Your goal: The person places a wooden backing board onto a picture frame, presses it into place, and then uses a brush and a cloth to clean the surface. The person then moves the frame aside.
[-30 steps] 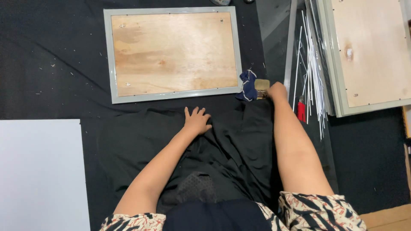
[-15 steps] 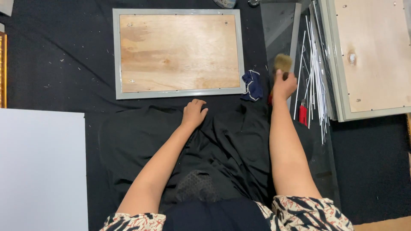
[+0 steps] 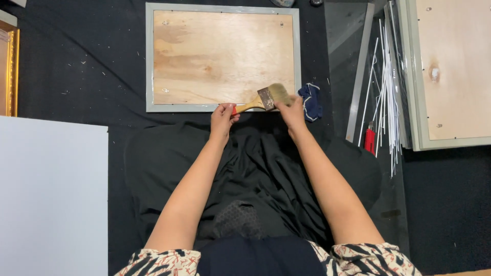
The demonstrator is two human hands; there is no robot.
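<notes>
Paintbrush (image 3: 266,99) held over lower edge of grey-framed plywood panel (image 3: 222,56), left hand (image 3: 223,115) gripping its red-tipped handle, right hand (image 3: 292,108) pinching bristles, dark blue cloth (image 3: 310,100) just beside.

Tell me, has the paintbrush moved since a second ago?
Yes. The paintbrush was at the right, past the blue cloth; now it lies left of it, over the framed board's lower edge, in both hands.

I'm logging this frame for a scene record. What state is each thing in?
Paintbrush: held at both ends, over the frame's lower edge.
Left hand: gripping the handle.
Right hand: at the bristles.
Grey frame: flat, plywood back up.
Blue cloth: crumpled beside the frame.
</notes>
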